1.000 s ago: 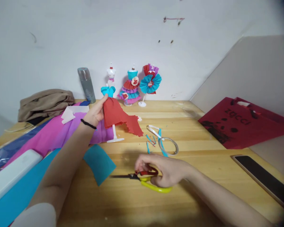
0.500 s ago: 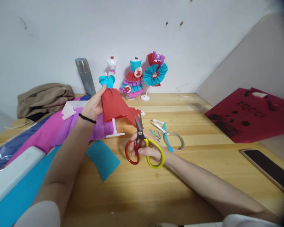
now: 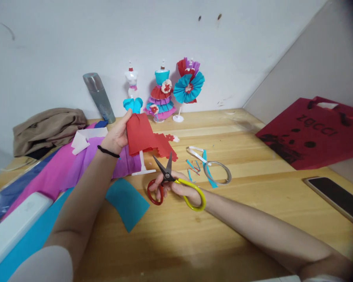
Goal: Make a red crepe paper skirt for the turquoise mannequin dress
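My left hand [image 3: 118, 135] grips a small dress form at its waist. The form wears a blue bodice [image 3: 133, 105] and a red crepe paper skirt [image 3: 140, 135], and its white stand [image 3: 142, 167] shows below. Most of my left fingers are hidden behind it. My right hand [image 3: 186, 188] holds scissors [image 3: 167, 176] with one red and one yellow handle, blades spread and pointing up, just below the skirt's hem and apart from it. Behind the blades lies a red paper scrap [image 3: 164, 145] beside small red and white flower cut-outs [image 3: 171, 138].
Several dressed or bare mini dress forms [image 3: 161, 96] stand by the wall near a grey bottle [image 3: 99, 98]. Left lie purple paper [image 3: 126, 164] and brown cloth [image 3: 48, 127]. A blue piece [image 3: 128, 204], tape roll [image 3: 228, 177], phone [image 3: 338, 199] and red bag [image 3: 308, 133] surround my hands.
The scissor blades have spread wider, and the scissors have shifted slightly left and down, away from the red paper. My left hand still grips the dress form. The camera view has shifted slightly.
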{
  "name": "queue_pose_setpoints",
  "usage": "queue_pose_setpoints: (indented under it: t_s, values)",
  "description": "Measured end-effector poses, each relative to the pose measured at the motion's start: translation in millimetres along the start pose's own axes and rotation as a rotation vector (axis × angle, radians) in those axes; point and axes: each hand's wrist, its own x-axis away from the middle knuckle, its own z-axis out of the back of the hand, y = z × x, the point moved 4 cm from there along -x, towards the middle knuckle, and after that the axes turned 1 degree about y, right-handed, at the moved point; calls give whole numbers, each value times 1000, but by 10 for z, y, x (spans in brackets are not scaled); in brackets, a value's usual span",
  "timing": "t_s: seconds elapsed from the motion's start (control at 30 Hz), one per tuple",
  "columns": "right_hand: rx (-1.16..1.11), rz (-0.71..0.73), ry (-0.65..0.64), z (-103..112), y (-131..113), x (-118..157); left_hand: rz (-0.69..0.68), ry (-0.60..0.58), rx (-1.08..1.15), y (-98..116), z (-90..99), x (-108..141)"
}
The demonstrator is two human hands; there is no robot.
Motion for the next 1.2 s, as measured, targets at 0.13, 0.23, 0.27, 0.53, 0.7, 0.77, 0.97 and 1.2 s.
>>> queue_pose_setpoints:
  t_s: [0.13,0.23,0.27,0.53,0.7,0.77,0.97,1.2]
  values:
    - [-2,-27,67,25,25,10,12,1,-10,0,34,-16]
    - [-18,-42,102,39,21,21,10,9,-20,-16,40,-3]
    - [-20,-43,112,43,17,24,5,15,-16,-19,42,1]
    - [-35,-61,195,49,32,32,-32,14,-20,19,63,-11]
    - [-30,-59,253,76,34,13,-70,-15,15,61,41,29]
    - [-14,-59,285,86,39,9,-67,-23,13,62,32,44]
    - [-7,-52,310,13,22,13,-63,-22,-10,51,44,22]
    - [44,-23,297,-36,-89,-22,-28,-8,-7,23,73,-15]
